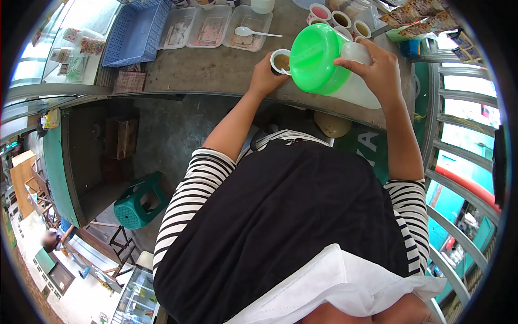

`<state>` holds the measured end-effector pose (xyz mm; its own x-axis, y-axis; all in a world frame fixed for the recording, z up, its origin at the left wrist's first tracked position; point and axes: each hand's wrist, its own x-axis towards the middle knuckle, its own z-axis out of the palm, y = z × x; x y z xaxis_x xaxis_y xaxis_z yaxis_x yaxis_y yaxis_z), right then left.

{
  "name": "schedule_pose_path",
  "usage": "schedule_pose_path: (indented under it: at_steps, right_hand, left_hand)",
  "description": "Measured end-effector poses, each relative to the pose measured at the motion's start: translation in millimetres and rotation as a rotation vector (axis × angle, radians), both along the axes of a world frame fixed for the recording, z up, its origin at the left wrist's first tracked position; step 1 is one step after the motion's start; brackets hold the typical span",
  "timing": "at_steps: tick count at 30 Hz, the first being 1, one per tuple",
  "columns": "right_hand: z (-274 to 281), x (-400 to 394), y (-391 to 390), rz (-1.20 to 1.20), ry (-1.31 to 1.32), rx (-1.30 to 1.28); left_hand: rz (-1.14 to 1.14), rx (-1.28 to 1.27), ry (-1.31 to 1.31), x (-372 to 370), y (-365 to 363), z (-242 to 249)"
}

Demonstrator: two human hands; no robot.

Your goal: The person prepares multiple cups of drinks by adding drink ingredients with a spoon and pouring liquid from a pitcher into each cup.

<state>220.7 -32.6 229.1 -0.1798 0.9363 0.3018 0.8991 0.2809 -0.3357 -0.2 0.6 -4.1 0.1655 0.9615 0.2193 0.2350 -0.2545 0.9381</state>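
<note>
My right hand [377, 70] grips the handle of a clear plastic jug with a green lid [315, 59], tilted toward a small white cup [280, 60] of brown liquid on the grey counter [216, 73]. My left hand [263, 75] holds that cup from the side. A white spoon tip rests in the cup. My striped sleeves and black apron fill the lower view.
Behind the cup lie clear trays [210, 26] with a white spoon [253, 32], a blue basket [137, 32] and several small bowls of sauce [340, 20]. A green stool [141, 201] stands on the floor below. Metal railings [458, 108] run along the right.
</note>
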Motion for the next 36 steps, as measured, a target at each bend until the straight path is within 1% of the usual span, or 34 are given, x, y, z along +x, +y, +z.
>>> schedule_pose_path:
  at_steps: [5,7,11,13,17,19,23,25,26,28,29,31,32,34,35,36]
  right_hand:
    - [-1,3,1,0.011,0.007,0.018]
    - [0,4,1,-0.034,0.035,-0.041]
    - [-2,9,0,-0.041,0.053,-0.034]
    - [0,12,-1,-0.094,0.11,-0.116]
    - [-9,29,-4,-0.13,0.155,-0.058]
    - [-17,42,-5,-0.14,0.307,-0.057]
    - [-36,87,-9,-0.174,0.409,-0.103]
    - [-53,108,-13,-0.179,0.559,0.1]
    - [-62,119,-15,-0.186,0.56,0.099]
    - [-80,137,-23,-0.365,0.914,0.148]
    - [-86,141,-28,-0.372,0.916,0.146]
    - [-97,150,-39,-0.389,1.153,0.295]
    - [-103,153,-44,-0.395,1.154,0.296]
    - [-115,157,-53,-0.519,1.212,0.479]
    - [-119,156,-54,-0.523,1.214,0.478]
    - [-122,154,-56,-0.572,1.155,0.579]
  left_hand:
    - [-0.002,-0.033,0.008,0,-1,3]
    - [-0.009,-0.018,-0.006,0,-1,6]
    - [-0.003,0.002,0.012,0,0,3]
    - [-0.006,-0.015,-0.003,0,0,1]
    - [-0.02,-0.018,0.005,-1,-1,4]
    - [-0.019,0.014,-0.015,0,0,2]
    - [-0.022,0.041,-0.032,1,0,2]
    - [-0.018,0.053,-0.086,1,1,-2]
    - [-0.024,0.05,-0.084,2,2,-3]
    - [-0.016,0.051,-0.078,1,2,-3]
    - [-0.022,0.047,-0.075,1,1,-1]
    - [-0.006,0.042,-0.055,1,-1,4]
    - [-0.012,0.04,-0.054,1,-1,7]
    - [-0.023,0.025,-0.056,0,-2,11]
    - [-0.025,0.022,-0.052,0,-1,8]
    - [-0.031,0.036,-0.05,0,0,4]
